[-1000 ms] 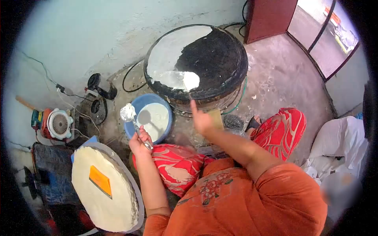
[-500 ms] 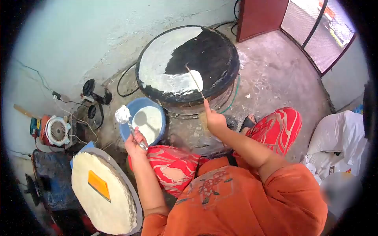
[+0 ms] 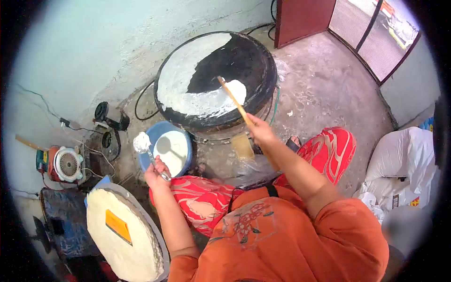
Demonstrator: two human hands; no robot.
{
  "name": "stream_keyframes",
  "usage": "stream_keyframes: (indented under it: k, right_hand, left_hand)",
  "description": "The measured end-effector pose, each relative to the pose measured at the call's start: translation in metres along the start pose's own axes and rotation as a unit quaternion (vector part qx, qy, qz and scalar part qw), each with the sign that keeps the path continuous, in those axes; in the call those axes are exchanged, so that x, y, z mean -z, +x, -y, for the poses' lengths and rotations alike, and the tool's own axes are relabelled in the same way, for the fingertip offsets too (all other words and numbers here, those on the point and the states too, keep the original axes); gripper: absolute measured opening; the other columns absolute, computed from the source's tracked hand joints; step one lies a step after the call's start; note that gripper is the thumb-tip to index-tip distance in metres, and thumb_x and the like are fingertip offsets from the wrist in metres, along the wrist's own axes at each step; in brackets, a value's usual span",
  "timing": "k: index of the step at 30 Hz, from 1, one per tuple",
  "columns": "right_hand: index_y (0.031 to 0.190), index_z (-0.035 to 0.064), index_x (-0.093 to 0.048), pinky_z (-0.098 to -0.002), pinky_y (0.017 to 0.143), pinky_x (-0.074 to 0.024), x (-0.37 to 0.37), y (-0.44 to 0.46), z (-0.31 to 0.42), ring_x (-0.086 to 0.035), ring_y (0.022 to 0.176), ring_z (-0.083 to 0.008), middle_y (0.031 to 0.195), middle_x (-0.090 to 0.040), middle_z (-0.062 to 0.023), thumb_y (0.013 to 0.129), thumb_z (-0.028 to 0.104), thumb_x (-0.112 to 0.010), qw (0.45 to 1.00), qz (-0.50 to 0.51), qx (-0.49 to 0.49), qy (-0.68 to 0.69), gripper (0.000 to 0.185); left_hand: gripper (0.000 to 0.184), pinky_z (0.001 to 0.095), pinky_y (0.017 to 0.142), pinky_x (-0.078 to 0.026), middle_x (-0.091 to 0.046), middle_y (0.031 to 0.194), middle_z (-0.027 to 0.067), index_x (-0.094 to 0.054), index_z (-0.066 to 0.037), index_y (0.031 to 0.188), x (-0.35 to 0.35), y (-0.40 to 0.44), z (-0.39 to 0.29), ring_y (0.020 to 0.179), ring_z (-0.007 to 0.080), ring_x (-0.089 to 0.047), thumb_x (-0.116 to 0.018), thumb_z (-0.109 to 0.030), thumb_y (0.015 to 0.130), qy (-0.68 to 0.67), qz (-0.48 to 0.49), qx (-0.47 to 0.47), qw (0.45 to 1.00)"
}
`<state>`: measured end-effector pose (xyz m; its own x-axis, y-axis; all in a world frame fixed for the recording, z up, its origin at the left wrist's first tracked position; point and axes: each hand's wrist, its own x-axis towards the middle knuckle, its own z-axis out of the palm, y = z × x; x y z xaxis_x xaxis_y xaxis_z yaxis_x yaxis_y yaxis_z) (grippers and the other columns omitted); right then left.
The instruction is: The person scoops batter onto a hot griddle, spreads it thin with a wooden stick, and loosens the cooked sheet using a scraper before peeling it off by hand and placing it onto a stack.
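My left hand [image 3: 158, 173] is closed around the metal handle of a ladle [image 3: 151, 155], whose bowl is coated with a white batter-like mass. It hangs over the near-left rim of a blue bucket [image 3: 188, 165] with white batter [image 3: 171, 149] inside. My right hand [image 3: 261, 130] grips a flat wooden stick [image 3: 236, 104], its far end reaching over a large round black griddle [image 3: 235, 61]. White batter [image 3: 181, 70] covers the griddle's left and near parts, and a thicker pool [image 3: 236, 90] lies beside the stick.
At lower left, a round stack of pale flatbreads [image 3: 105, 235] carries an orange scraper [image 3: 118, 226]. An orange blower [image 3: 66, 163] and cables lie along the left wall. White sacks [image 3: 394, 160] stand on the right. A dark red door [image 3: 300, 21] is at the back.
The stick has turned from its thin edge to show its broad face, and the thick batter pool reaches farther right on the griddle. The whole view has shifted slightly.
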<state>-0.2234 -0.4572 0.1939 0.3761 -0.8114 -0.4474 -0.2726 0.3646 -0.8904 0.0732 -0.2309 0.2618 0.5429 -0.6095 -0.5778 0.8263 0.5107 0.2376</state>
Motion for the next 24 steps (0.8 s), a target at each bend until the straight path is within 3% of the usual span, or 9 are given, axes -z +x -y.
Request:
stream_keyframes:
  k: [2,3,4,8,12,14,16,23,24]
  right_hand:
    - [0.128,0.0227,-0.047,-0.0379,0.049,-0.0451,-0.013,-0.007,-0.028,-0.059,0.056,-0.0256,0.069,-0.059,-0.0102,0.080,0.012,-0.051,0.996,-0.006,0.066,-0.058,0.049]
    - [0.128,0.0240,-0.047,-0.0372,0.047,-0.0444,-0.014,-0.028,-0.024,-0.058,0.055,-0.0246,0.067,-0.059,-0.0082,0.080,0.014,-0.052,0.934,-0.039,0.226,-0.273,0.049]
    - [0.128,0.0252,-0.046,-0.0365,0.045,-0.0437,-0.012,-0.040,-0.020,-0.058,0.054,-0.0236,0.066,-0.058,-0.0062,0.079,0.017,-0.052,0.802,-0.069,0.367,-0.466,0.050]
    - [0.122,0.0302,-0.051,-0.0390,0.046,-0.0458,0.056,0.009,-0.032,-0.057,0.049,-0.0267,0.060,-0.057,-0.0079,0.080,0.020,-0.052,0.725,-0.236,0.322,-0.562,0.043]
    - [0.121,0.0295,-0.052,-0.0393,0.046,-0.0454,0.063,0.011,0.000,-0.057,0.052,-0.0270,0.062,-0.057,-0.0075,0.078,0.017,-0.053,0.785,-0.251,0.253,-0.507,0.045]
    - [0.120,0.0278,-0.053,-0.0389,0.045,-0.0444,0.048,-0.008,0.004,-0.057,0.054,-0.0264,0.064,-0.056,-0.0060,0.078,0.014,-0.052,0.838,-0.191,0.342,-0.380,0.045]
    - [0.119,0.0272,-0.054,-0.0388,0.045,-0.0443,0.059,-0.002,-0.017,-0.057,0.056,-0.0262,0.067,-0.056,-0.0059,0.078,0.011,-0.050,0.791,-0.171,0.435,-0.395,0.044]
    - [0.117,0.0278,-0.056,-0.0394,0.049,-0.0454,0.125,0.055,0.014,-0.057,0.057,-0.0279,0.073,-0.056,-0.0090,0.076,0.012,-0.052,0.752,-0.237,0.316,-0.528,0.044]
    - [0.116,0.0277,-0.057,-0.0397,0.051,-0.0464,0.116,0.058,0.021,-0.058,0.058,-0.0281,0.074,-0.056,-0.0091,0.077,0.013,-0.052,0.839,-0.205,0.251,-0.436,0.042]
  left_hand:
    - [0.029,0.0242,0.040,-0.037,-0.050,0.071,0.0073,-0.046,0.007,0.102,0.000,0.005,-0.002,0.050,0.0128,-0.045,-0.036,-0.017,0.090,0.007,-0.014,0.008,1.000]
    - [0.028,0.0242,0.040,-0.038,-0.051,0.071,0.0080,-0.045,0.007,0.103,0.001,0.006,0.000,0.049,0.0129,-0.045,-0.036,-0.016,0.090,0.009,-0.010,0.006,1.000]
    - [0.028,0.0242,0.040,-0.038,-0.051,0.071,0.0080,-0.045,0.007,0.103,0.000,0.008,-0.001,0.049,0.0129,-0.045,-0.036,-0.016,0.090,0.014,-0.011,0.007,1.000]
    - [0.030,0.0245,0.040,-0.037,-0.050,0.072,0.0081,-0.043,0.007,0.106,0.006,0.010,-0.003,0.049,0.0131,-0.045,-0.036,-0.018,0.090,0.025,-0.007,0.018,1.000]
    - [0.034,0.0243,0.041,-0.035,-0.047,0.071,0.0067,-0.042,0.009,0.107,0.003,0.016,-0.001,0.051,0.0126,-0.042,-0.032,-0.020,0.092,0.013,-0.020,-0.002,1.000]
    - [0.035,0.0243,0.041,-0.035,-0.046,0.071,0.0067,-0.042,0.009,0.107,0.004,0.018,-0.002,0.051,0.0126,-0.041,-0.032,-0.021,0.092,-0.009,0.007,0.012,1.000]
    - [0.036,0.0245,0.041,-0.036,-0.046,0.070,0.0070,-0.042,0.009,0.107,-0.006,0.012,0.004,0.050,0.0129,-0.041,-0.032,-0.022,0.092,0.006,-0.020,0.001,1.000]
    - [0.036,0.0248,0.041,-0.037,-0.048,0.073,0.0079,-0.044,0.007,0.108,-0.009,0.015,0.009,0.052,0.0136,-0.044,-0.032,-0.023,0.093,0.032,-0.045,-0.018,0.998]
    - [0.036,0.0248,0.041,-0.037,-0.048,0.073,0.0079,-0.044,0.007,0.108,-0.009,0.018,0.010,0.052,0.0136,-0.044,-0.032,-0.023,0.093,0.032,-0.045,-0.017,0.998]
